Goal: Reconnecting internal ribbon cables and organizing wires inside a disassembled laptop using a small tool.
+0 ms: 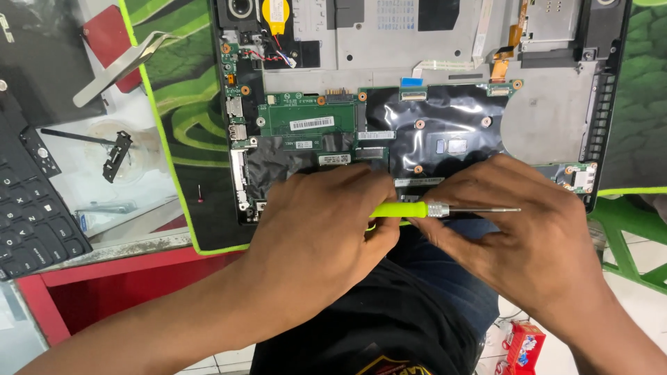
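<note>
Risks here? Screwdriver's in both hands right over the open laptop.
1. The screwdriver is held between the left hand and right hand, its metal shaft just above the exposed motherboard; a slip might scratch it.
2. The laptop chassis sits at the mat's near edge; leaning on it might tip it off.

Bright, even light (sharp focus)

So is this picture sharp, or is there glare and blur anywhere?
Head view: evenly lit and mostly sharp; the black film on the laptop board throws bright glare patches; the hands, left and right, on the yellow-green screwdriver look slightly soft; straight edges bow a little near the frame's sides.
</note>
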